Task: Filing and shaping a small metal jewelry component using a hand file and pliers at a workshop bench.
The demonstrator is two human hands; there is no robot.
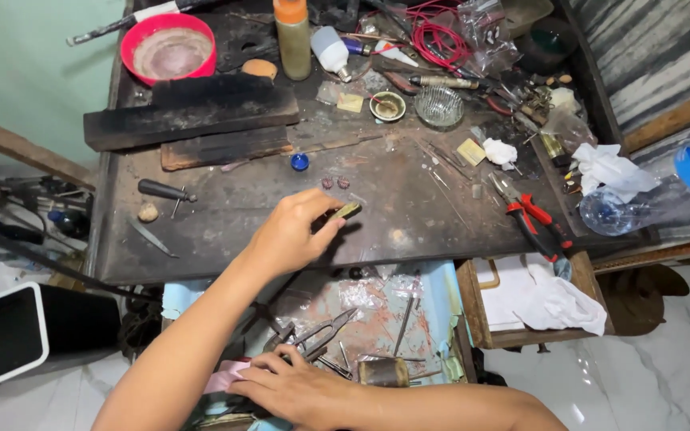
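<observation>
My left hand [293, 235] pinches a small brass-coloured piece [346, 211] on the dark workbench [225, 223]; my right hand [293, 387] rests flat, fingers spread, beside the shears [321, 331].

The left hand [291, 234] covers most of the small brass piece [346, 211] it pinches. The right hand [297, 389] hides what lies beneath it. The plastic bottle [664, 191] runs off the right edge.

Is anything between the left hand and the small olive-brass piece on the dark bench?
Nothing visible. The left hand already pinches the small olive-brass piece at its fingertips, just above the dark, stained bench top. The right hand rests lower, by the metal shears in the open tray.
</observation>
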